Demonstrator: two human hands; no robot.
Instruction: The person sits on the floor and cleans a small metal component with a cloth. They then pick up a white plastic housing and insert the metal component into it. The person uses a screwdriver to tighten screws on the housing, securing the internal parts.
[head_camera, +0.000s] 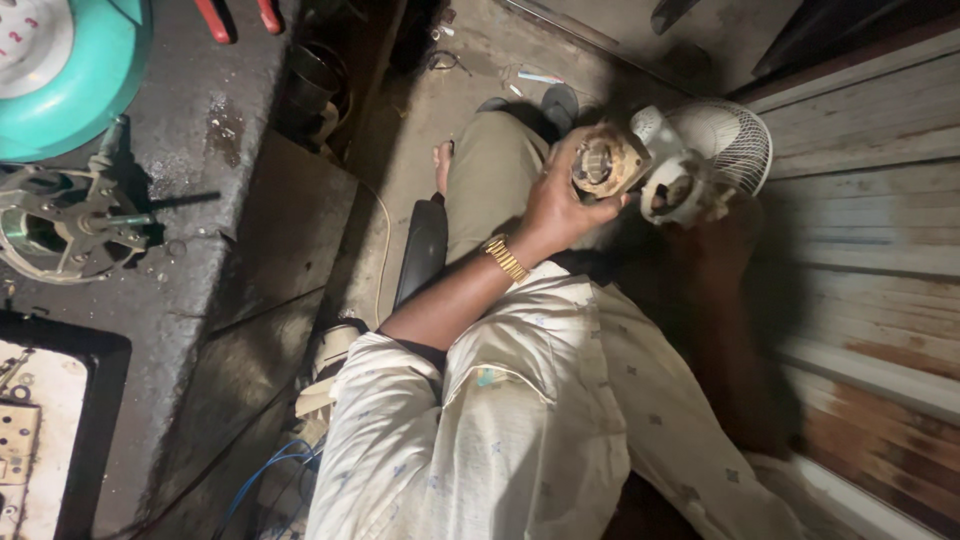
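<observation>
Left hand (555, 205) fingers clamped around rusty fan motor (605, 165), held over the lap beside white fan housing (680, 185). Right hand in shadow, grip unclear. Mid-disassembly; next needs steady separating pull.

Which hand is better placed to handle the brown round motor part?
Probably the left hand: it grips the brown motor part. The right hand lies in shadow beside the white fan housing, and its grip cannot be seen.
</observation>
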